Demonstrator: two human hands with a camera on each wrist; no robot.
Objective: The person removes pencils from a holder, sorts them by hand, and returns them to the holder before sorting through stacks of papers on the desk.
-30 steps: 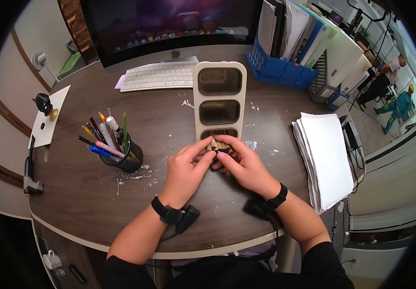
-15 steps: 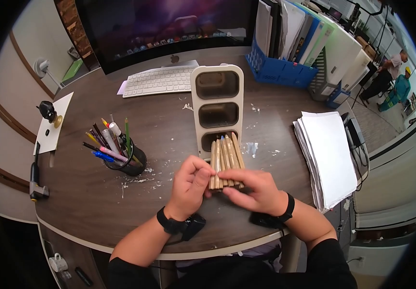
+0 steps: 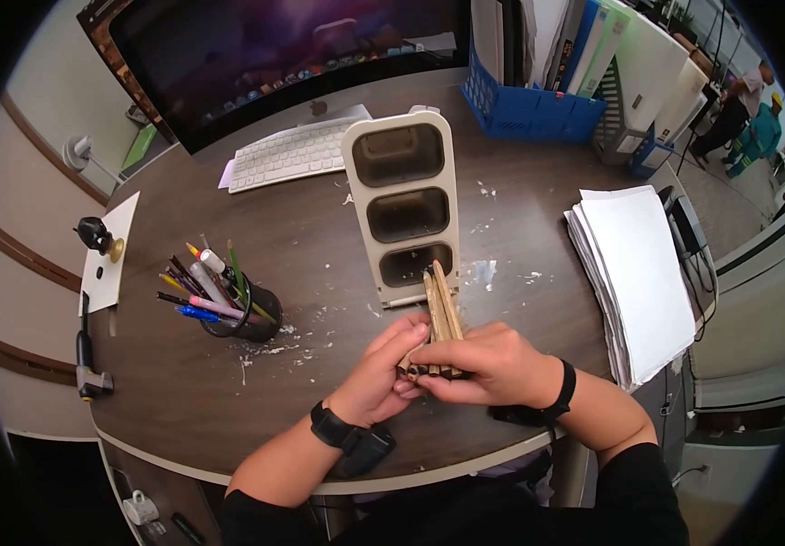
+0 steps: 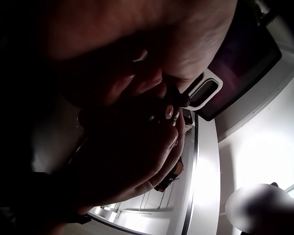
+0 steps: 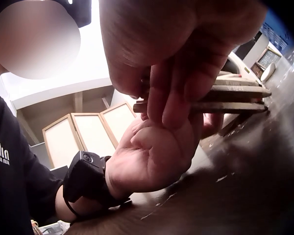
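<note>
A bundle of wooden pencils [image 3: 442, 314] slants between my two hands, tips toward the organizer and blunt ends toward me. My right hand [image 3: 494, 366] grips the bundle from the right, thumb and fingers around its lower part. From the left, my left hand [image 3: 381, 371] pinches the pencils near their blunt ends. The right wrist view has pencil shafts [image 5: 230, 106] sticking out past the right fingers, with the left palm close below. Just beyond the tips stands a beige organizer [image 3: 362, 207] with three dark compartments. The left wrist view is mostly dark.
A black mesh cup [image 3: 261, 318] of pens and pencils stands left. Behind are a white keyboard [image 3: 292, 155] and a monitor [image 3: 301, 45]. A paper stack [image 3: 634, 273] lies right, below a blue file holder [image 3: 529, 114]. White scraps dot the desk [image 3: 320, 241].
The bundle came back from the organizer's lowest compartment toward me, was fanned flat, and is now gathered more tightly. Both hands moved down with it; the right hand has closed further round it.
</note>
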